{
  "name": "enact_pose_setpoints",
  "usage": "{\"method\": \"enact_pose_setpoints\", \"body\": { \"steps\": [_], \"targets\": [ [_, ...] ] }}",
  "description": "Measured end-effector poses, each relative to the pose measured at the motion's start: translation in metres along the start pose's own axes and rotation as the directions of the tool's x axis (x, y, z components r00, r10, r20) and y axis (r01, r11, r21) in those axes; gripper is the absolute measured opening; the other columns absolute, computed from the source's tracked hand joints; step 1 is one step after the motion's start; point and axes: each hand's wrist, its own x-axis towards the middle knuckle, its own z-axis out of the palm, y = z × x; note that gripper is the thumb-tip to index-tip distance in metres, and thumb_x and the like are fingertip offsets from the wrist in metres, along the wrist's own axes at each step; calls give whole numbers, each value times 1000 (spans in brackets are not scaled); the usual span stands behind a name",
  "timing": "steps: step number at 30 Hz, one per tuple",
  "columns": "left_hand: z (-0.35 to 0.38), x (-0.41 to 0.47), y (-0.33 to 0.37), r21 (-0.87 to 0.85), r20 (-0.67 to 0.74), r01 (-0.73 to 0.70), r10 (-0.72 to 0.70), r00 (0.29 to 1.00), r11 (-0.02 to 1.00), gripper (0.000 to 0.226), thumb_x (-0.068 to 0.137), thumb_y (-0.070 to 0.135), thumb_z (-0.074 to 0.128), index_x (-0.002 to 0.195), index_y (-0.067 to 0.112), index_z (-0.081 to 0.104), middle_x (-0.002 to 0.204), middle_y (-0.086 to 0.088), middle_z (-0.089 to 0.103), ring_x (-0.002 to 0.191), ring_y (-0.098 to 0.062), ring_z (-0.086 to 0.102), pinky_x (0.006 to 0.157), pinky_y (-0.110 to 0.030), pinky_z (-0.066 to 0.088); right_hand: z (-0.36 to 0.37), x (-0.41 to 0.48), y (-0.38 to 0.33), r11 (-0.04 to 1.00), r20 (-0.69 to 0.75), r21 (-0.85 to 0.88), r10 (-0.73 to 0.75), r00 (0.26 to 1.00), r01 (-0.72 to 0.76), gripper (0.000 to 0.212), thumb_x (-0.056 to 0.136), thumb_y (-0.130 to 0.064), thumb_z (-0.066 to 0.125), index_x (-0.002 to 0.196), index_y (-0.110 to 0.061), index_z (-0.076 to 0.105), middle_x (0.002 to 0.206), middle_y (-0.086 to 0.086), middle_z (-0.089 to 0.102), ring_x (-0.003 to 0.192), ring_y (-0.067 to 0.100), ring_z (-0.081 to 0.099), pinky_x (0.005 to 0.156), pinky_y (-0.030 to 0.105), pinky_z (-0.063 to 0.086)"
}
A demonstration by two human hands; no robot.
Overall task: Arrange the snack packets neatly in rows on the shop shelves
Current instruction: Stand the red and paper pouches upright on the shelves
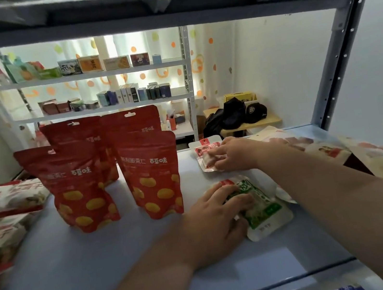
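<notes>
Several red pouches with yellow spots [79, 186] stand upright in two rows on the pale blue shelf [85, 271]. To their right a green and white snack packet [262, 209] lies flat, and my left hand [214, 227] rests on its left side with fingers curled over it. Farther back a small red and white packet [205, 151] lies flat near the shelf's rear edge. My right hand [233, 154] presses on it, covering its right half.
Red and white packets [2, 219] lie heaped at the shelf's left end. Cream packets [354, 153] pile up at the right end beside the grey upright post [338, 59]. The shelf above [163, 10] hangs low overhead. Behind stand white racks of boxes [99, 84].
</notes>
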Motion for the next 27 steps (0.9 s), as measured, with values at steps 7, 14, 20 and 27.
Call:
{"method": "enact_pose_setpoints", "body": {
  "steps": [7, 14, 20, 27],
  "targets": [
    [-4, 0, 2, -22, -23, -2, 1, 1000, 1000, 45, 97, 37, 36, 141, 31, 36, 151, 8, 36, 139, -13, 21, 113, -36, 32, -1, -17, -8, 988, -79, 150, 43, 996, -31, 61, 99, -40, 48, 155, -30, 24, 157, 10, 30, 140, 30, 33, 113, 42, 29],
    [2, 1, -3, -45, -61, 66, -68, 996, 997, 34, 99, 31, 37, 133, 28, 40, 151, 3, 32, 140, -19, 23, 112, -37, 34, -18, -107, 1, 999, -251, 42, 16, 968, -6, 33, 97, -44, 48, 129, -41, 57, 139, -5, 54, 123, 17, 50, 93, 36, 34],
    [0, 4, -3, -79, -60, 115, -120, 991, 990, 25, 98, 31, 38, 121, 24, 43, 138, -1, 46, 135, -22, 34, 112, -39, 30, 2, -186, 27, 980, -260, 138, 177, 949, -145, 38, 93, -55, 52, 129, -42, 55, 151, -11, 40, 140, 14, 32, 112, 38, 29],
    [-1, 6, -1, -50, 21, 154, -153, 988, 987, 39, 94, 43, 39, 129, 28, 35, 151, 1, 34, 141, -16, 20, 114, -36, 23, 38, -221, 21, 936, -340, 186, 347, 874, -299, 12, 90, -41, 53, 102, -38, 55, 107, -8, 59, 80, 3, 51, 61, 25, 41]
  ]
}}
